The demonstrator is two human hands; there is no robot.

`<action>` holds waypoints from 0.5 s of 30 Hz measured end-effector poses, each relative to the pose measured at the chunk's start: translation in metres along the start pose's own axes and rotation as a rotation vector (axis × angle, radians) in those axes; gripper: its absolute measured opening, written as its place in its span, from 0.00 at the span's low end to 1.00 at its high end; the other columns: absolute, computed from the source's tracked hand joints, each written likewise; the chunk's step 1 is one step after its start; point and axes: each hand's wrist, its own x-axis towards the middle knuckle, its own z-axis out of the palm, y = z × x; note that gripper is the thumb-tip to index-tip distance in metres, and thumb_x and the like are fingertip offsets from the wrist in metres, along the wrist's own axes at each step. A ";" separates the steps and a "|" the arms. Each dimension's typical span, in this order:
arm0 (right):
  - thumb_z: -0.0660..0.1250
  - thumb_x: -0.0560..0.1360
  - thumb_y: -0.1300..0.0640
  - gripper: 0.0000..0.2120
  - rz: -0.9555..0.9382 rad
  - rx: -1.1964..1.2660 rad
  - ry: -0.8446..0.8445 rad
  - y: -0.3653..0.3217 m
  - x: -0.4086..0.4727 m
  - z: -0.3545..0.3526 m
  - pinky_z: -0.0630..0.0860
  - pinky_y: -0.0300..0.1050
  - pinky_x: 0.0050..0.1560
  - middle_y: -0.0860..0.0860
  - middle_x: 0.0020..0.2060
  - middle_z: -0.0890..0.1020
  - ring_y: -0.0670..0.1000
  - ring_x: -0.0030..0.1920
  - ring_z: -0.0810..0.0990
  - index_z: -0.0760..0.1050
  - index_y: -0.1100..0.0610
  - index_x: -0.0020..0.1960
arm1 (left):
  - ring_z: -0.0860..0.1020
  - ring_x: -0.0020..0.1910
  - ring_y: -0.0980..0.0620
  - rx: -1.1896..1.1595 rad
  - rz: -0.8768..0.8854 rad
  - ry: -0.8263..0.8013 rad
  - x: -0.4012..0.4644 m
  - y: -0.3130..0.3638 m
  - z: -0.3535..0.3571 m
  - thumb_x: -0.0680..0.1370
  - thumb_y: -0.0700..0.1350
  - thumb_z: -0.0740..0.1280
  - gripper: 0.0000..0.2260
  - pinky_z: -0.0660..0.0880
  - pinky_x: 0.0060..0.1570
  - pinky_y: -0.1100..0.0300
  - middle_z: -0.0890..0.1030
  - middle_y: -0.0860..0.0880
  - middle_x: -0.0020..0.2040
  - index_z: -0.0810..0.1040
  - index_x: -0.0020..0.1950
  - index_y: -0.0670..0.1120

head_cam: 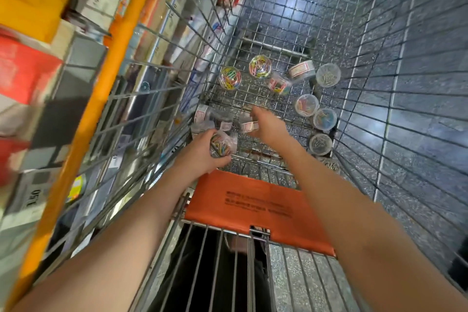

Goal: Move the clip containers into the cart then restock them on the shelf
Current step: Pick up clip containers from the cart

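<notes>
left hand gripping a clip container (coloured clips), right hand reaching, grip unclear, inside cart

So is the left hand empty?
No, the left hand grips a clear container of coloured paper clips inside the wire cart.

Shiny metal wire cart, clear glossy plastic clip containers.
</notes>
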 end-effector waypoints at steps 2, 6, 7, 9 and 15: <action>0.72 0.70 0.56 0.22 0.017 0.012 0.004 -0.003 -0.008 -0.007 0.73 0.48 0.45 0.55 0.55 0.77 0.56 0.54 0.75 0.69 0.59 0.60 | 0.76 0.54 0.49 0.023 0.006 0.002 -0.004 0.005 -0.004 0.67 0.58 0.73 0.28 0.75 0.54 0.48 0.75 0.51 0.58 0.67 0.62 0.54; 0.72 0.70 0.56 0.24 0.026 0.054 0.068 -0.011 -0.027 -0.026 0.75 0.52 0.53 0.55 0.58 0.77 0.56 0.58 0.75 0.69 0.57 0.64 | 0.76 0.54 0.48 0.049 0.031 0.005 -0.017 0.023 -0.017 0.68 0.58 0.73 0.30 0.75 0.54 0.49 0.75 0.50 0.59 0.67 0.66 0.51; 0.71 0.70 0.57 0.24 0.027 0.062 0.091 -0.014 -0.032 -0.032 0.75 0.52 0.54 0.54 0.59 0.76 0.56 0.59 0.74 0.69 0.56 0.64 | 0.77 0.54 0.48 0.060 0.036 -0.001 -0.021 0.029 -0.022 0.69 0.57 0.73 0.31 0.75 0.54 0.50 0.75 0.50 0.60 0.66 0.67 0.51; 0.71 0.71 0.58 0.23 0.028 0.070 0.135 -0.019 -0.042 -0.045 0.75 0.53 0.54 0.54 0.58 0.77 0.55 0.59 0.74 0.70 0.56 0.64 | 0.77 0.53 0.49 0.093 0.065 -0.001 -0.029 0.041 -0.034 0.69 0.58 0.72 0.32 0.75 0.53 0.50 0.74 0.49 0.61 0.65 0.68 0.50; 0.70 0.71 0.59 0.22 -0.051 0.097 0.271 -0.039 -0.087 -0.097 0.75 0.52 0.52 0.55 0.59 0.76 0.57 0.59 0.74 0.71 0.57 0.64 | 0.73 0.61 0.49 0.156 0.170 0.063 -0.066 0.088 -0.074 0.70 0.57 0.73 0.36 0.72 0.59 0.50 0.71 0.49 0.67 0.62 0.73 0.49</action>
